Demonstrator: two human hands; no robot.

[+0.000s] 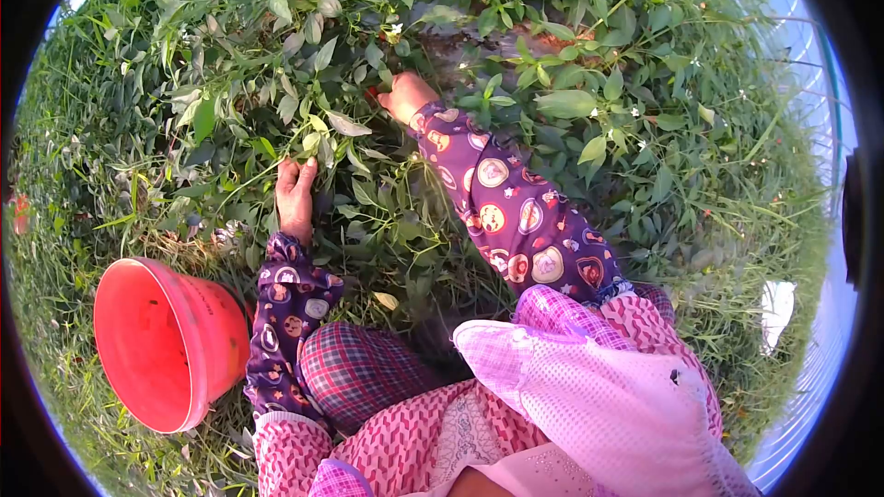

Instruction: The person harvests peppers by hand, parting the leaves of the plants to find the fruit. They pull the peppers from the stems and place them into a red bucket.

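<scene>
Leafy plants with small white flowers, like chili pepper plants (396, 212), fill the ground before me. My left hand (295, 198) is among the lower leaves, thumb and fingers closed around a plant stem (302, 151). Farther up, my right hand (407, 97) reaches into the foliage with its fingers curled. At those fingertips a bit of red shows, looking like a chili pepper (372, 92); leaves hide the rest of it. Dark patterned sleeves cover both forearms.
A red bucket (216, 322) lies tilted on the grass at my left, its mouth facing me, with small dark specks inside. My knee in checked cloth (359, 373) is close to the plants. A white scrap (776, 313) lies at right, near pale sheeting (820, 350).
</scene>
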